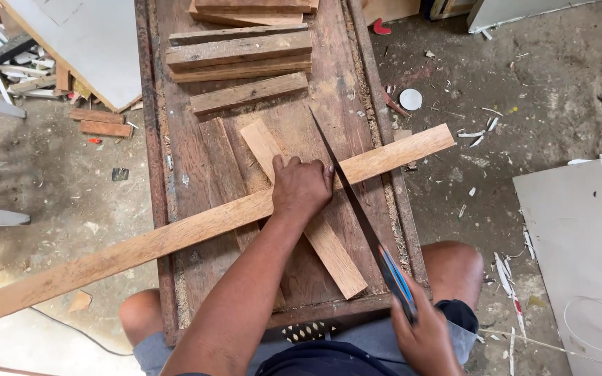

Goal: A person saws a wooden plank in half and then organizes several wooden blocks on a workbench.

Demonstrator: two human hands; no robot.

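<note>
My left hand (301, 188) presses flat on a long light wooden slat (175, 238) that lies slantwise across the brown wooden workbench (189, 150). Under the slat lies a shorter light wooden piece (329, 247), crossing it at an angle. My right hand (423, 338) grips the blue handle of a handsaw (357, 209). The saw's dark blade runs up and left, and crosses the slat just right of my left thumb. My knees show on either side of the bench's near end.
Several cut dark wooden pieces (242, 59) lie stacked at the bench's far end. White boards lean at the top left (92, 42) and lie at the right (580, 244). Offcuts, chips and sawdust litter the concrete floor (57, 188) around the bench.
</note>
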